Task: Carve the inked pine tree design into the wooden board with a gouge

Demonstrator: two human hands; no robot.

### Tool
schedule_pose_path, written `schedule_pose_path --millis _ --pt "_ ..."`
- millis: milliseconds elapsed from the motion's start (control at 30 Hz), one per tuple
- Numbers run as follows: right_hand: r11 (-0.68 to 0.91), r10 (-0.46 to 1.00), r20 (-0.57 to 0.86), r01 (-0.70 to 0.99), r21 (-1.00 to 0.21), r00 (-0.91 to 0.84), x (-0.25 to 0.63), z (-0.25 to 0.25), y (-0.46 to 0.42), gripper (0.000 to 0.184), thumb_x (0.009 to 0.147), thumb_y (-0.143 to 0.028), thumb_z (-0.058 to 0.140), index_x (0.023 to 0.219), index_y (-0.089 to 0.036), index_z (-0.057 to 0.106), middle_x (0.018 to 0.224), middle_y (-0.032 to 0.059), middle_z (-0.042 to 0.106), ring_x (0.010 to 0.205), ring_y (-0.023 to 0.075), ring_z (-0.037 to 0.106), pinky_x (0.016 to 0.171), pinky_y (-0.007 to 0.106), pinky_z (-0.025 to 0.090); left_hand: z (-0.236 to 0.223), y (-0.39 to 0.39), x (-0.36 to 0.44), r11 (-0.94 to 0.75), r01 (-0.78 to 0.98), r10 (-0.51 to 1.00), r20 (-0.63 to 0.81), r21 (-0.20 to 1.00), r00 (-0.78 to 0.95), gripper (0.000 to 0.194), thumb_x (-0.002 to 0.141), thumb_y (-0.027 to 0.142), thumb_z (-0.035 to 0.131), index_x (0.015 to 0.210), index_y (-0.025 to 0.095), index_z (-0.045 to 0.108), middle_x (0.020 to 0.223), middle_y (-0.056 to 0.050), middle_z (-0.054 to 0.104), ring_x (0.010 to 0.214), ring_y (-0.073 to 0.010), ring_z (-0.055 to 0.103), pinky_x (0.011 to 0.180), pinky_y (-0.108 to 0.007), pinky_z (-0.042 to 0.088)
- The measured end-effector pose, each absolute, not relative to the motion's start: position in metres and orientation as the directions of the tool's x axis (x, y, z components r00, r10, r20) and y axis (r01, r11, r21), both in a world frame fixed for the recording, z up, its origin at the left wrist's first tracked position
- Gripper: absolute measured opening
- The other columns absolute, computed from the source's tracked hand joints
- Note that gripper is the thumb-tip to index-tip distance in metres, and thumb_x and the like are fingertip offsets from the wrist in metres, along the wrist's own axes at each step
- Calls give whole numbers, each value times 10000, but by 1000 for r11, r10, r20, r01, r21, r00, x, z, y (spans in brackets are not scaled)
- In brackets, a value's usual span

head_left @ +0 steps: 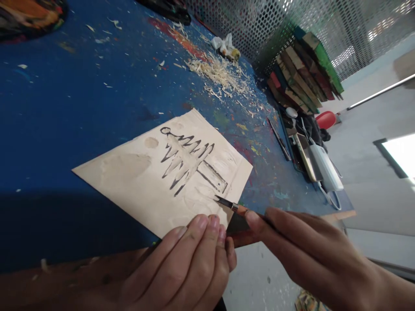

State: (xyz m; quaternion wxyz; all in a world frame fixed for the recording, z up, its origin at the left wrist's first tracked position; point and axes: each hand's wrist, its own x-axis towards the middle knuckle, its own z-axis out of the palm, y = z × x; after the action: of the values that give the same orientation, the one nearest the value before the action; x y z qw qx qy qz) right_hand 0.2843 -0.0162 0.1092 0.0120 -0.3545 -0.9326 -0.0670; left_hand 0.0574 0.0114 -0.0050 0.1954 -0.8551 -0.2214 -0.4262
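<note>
A thin, pale wooden board (129,203) lies at an angle on a blue tabletop, near its front edge. On it is a black-outlined zigzag tree drawing (184,160), with a small circle at one end and a rectangular trunk at the other. Shallow carved patches surround the lines. My left hand (191,263) holds the board's near edge, its fingers pressed together on top. In my right hand (301,242) is a carving gouge (238,209), gripped by its wooden handle. Its metal tip meets the board just beside the trunk outline.
Curly wood shavings (223,73) are heaped toward the back near a crumpled white plastic bag (226,45). A pen-like tool (279,139), a phone (306,155) and a white power bank (326,166) lie right. Stacked blocks (301,73) stand by a perforated metal panel (246,21).
</note>
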Motion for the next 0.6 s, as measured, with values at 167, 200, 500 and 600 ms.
schedule_pose_path --millis 167,200,500,600 --pt "691 717 52 718 82 -696 282 108 -16 350 969 -143 362 1273 -97 529 991 88 691 793 142 655 598 217 563 -2 12 61 -829 545 220 824 -124 523 189 783 240 695 966 196 681 1016 30 712 935 -120 618 750 -234 484" --pt "667 742 38 743 57 -669 283 108 -16 355 961 -131 391 1292 -108 517 997 80 686 804 130 653 586 194 551 -2 13 62 -826 551 227 826 -116 515 186 788 241 689 968 195 682 1020 29 712 932 -121 618 753 -237 482" --pt "683 727 85 730 16 -682 283 103 -12 372 942 -96 417 1305 -94 498 972 82 680 771 131 645 565 226 549 1 20 61 -794 575 147 855 -198 498 156 811 306 651 938 231 702 951 54 720 881 -108 622 713 -206 474" --pt "739 660 95 667 99 -745 282 104 -9 349 943 -101 416 1274 -57 514 980 105 683 790 149 652 579 243 554 -2 19 65 -783 588 131 870 -203 475 171 829 307 617 950 221 701 960 38 719 872 -112 628 702 -206 477"
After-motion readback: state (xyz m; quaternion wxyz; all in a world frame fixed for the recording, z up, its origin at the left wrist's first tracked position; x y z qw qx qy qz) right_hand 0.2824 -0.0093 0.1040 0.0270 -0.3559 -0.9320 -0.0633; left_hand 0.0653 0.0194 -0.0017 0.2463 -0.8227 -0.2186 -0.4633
